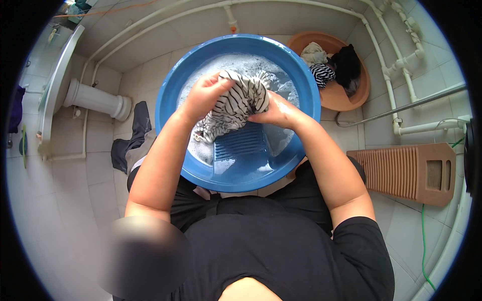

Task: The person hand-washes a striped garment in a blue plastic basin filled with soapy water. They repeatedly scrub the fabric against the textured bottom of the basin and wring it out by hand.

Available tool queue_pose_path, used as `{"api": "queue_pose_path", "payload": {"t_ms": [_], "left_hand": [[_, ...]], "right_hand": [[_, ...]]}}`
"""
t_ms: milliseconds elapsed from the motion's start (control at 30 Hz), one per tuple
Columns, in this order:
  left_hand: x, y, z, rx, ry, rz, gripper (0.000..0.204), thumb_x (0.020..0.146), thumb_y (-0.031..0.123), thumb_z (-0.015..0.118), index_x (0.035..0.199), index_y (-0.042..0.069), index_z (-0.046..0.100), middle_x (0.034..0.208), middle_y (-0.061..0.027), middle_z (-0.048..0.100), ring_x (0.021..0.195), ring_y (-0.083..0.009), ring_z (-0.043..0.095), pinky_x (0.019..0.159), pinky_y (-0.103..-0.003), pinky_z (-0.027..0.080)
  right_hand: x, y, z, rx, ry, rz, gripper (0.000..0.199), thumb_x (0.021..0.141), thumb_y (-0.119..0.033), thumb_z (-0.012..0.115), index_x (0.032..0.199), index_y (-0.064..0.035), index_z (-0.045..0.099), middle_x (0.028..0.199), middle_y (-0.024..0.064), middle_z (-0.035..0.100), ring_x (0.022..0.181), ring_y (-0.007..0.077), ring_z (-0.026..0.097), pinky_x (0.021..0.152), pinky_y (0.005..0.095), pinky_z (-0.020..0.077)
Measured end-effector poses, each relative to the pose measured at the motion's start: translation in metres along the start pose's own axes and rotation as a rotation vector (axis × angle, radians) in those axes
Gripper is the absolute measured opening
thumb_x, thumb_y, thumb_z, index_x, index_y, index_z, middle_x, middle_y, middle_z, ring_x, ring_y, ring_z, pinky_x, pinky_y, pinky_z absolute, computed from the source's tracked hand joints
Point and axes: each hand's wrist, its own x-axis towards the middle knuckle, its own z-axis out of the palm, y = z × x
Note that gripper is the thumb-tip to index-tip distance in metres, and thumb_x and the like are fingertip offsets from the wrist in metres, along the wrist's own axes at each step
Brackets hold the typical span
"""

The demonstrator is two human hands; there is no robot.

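A black-and-white striped cloth (236,105) is bunched over a blue ribbed washboard (241,143) that leans inside a round blue basin (301,90) of foamy water. My left hand (206,93) grips the upper left part of the cloth. My right hand (276,113) clutches its right side and presses it against the board. Both forearms reach in from below, over my black shirt and trousers.
An orange basin (346,98) at the back right holds a cream, a striped and a black garment. A tan wooden washboard (411,170) lies on the tiled floor at the right. White pipes run along the wall. A white pedestal sink (95,98) stands at the left, with dark clothes (135,135) beside the blue basin.
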Motion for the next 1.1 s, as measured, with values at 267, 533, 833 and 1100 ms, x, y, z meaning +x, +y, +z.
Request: {"api": "queue_pose_path", "payload": {"t_ms": [267,533,833,1100], "left_hand": [[0.023,-0.033,-0.046,-0.909,0.021,-0.056,0.046,0.093,0.033,0.030,0.118,-0.001,0.048,0.118,-0.0182,0.053,0.109,-0.0333,0.051,0.097,-0.044,0.037],[0.050,-0.089,-0.033,-0.844,0.313,-0.204,0.045,0.095,0.034,0.027,0.121,0.000,0.043,0.121,-0.0175,0.050,0.112,-0.0308,0.049,0.097,-0.044,0.038],[0.073,-0.156,-0.026,0.977,0.409,-0.100,0.051,0.077,0.030,0.058,0.118,0.003,0.047,0.111,-0.0206,0.056,0.105,-0.0314,0.053,0.089,-0.036,0.040],[0.069,-0.141,-0.056,-0.268,0.389,-0.353,0.029,0.077,0.021,0.054,0.098,0.002,0.059,0.092,-0.0101,0.062,0.088,-0.0221,0.060,0.077,-0.036,0.049]], "right_hand": [[0.023,0.012,-0.008,0.808,0.156,0.198,0.031,0.084,-0.023,0.051,0.103,0.0012,0.057,0.093,0.0076,0.062,0.084,0.0132,0.057,0.077,0.0260,0.0435],[0.034,0.030,-0.009,1.039,0.427,0.400,0.043,0.081,-0.024,0.058,0.112,0.0059,0.050,0.102,0.0166,0.060,0.089,0.0214,0.061,0.075,0.0326,0.0496],[0.044,0.104,0.004,-0.483,0.068,0.708,0.058,0.076,-0.036,0.058,0.121,-0.0018,0.048,0.115,0.0242,0.053,0.109,0.0346,0.051,0.092,0.0377,0.0414],[0.064,0.125,0.012,-0.122,0.409,0.564,0.057,0.064,-0.032,0.062,0.109,0.0041,0.055,0.112,0.0243,0.055,0.106,0.0344,0.053,0.090,0.0366,0.0424]]}}
